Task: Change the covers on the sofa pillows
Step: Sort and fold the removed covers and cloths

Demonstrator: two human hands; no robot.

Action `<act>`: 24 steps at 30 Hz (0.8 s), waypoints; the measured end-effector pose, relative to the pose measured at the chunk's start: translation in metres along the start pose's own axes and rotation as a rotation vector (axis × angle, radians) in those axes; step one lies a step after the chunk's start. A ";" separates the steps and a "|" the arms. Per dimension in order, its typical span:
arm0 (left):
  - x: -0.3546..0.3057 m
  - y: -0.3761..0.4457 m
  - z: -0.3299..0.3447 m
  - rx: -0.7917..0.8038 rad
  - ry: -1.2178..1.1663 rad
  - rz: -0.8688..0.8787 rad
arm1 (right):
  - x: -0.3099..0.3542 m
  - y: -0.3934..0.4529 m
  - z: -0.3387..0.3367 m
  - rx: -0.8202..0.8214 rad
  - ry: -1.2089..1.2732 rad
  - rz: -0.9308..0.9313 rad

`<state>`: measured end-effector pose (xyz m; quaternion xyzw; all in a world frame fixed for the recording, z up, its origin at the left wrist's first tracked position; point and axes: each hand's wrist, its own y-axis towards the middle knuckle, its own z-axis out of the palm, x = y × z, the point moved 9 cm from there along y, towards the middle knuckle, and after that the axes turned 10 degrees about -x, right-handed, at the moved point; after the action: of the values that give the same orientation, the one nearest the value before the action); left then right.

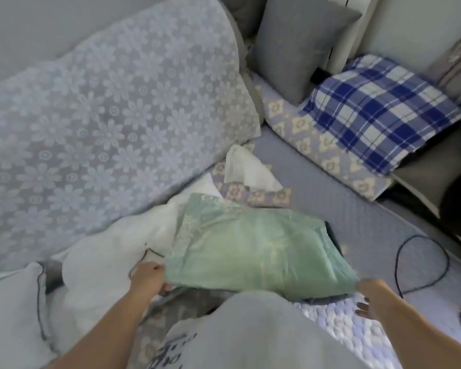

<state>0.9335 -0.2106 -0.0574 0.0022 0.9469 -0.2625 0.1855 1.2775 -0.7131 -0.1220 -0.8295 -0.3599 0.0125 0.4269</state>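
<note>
Both hands (pixel 147 275) (pixel 371 296) pinch green cover (pixel 253 251) corners | white pillow (pixel 112 259) left | plaid pillow (pixel 378 113) behind

No text, label, brand or number can be read anywhere in the view. The only lettering is a dark print on the person's grey shirt (pixel 250 339), at the bottom edge just below the green pillow cover (pixel 250 249), and it is too blurred and cut off to make out. Its characters cannot be told apart.
</note>
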 end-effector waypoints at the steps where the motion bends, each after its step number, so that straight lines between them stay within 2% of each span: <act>1: 0.011 -0.007 0.011 0.012 0.078 0.011 | -0.030 -0.002 0.010 0.056 -0.019 0.091; 3: 0.029 -0.019 0.020 -0.035 0.140 0.029 | -0.063 0.001 0.027 0.127 0.031 0.190; 7: 0.051 -0.011 0.015 -0.072 0.033 -0.045 | -0.060 0.009 0.021 0.015 -0.004 0.105; 9: 0.053 -0.007 0.008 -0.067 -0.016 -0.026 | -0.055 0.017 0.018 -0.012 0.005 0.076; 13: 0.042 -0.031 -0.015 -0.186 -0.546 -0.072 | -0.044 0.020 0.011 -0.053 0.018 0.052; 16: 0.059 -0.043 -0.019 -0.276 -0.666 -0.149 | -0.040 0.016 0.011 -0.092 0.064 0.009; 18: 0.077 -0.045 -0.012 -0.274 -0.697 -0.236 | -0.027 0.000 0.006 -0.154 0.170 -0.092; 20: 0.083 -0.048 0.006 -0.149 -0.767 -0.340 | -0.005 -0.017 -0.003 -0.207 0.327 -0.203; 22: 0.069 -0.045 0.011 -0.064 -0.784 -0.338 | 0.029 -0.031 -0.013 -0.226 0.379 -0.318; 24: 0.039 -0.027 -0.006 -0.119 -0.880 -0.318 | 0.076 -0.041 -0.028 -0.253 0.371 -0.456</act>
<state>0.8919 -0.2343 -0.0531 -0.2650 0.7803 -0.2092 0.5265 1.3188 -0.6704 -0.0530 -0.7622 -0.4513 -0.2799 0.3703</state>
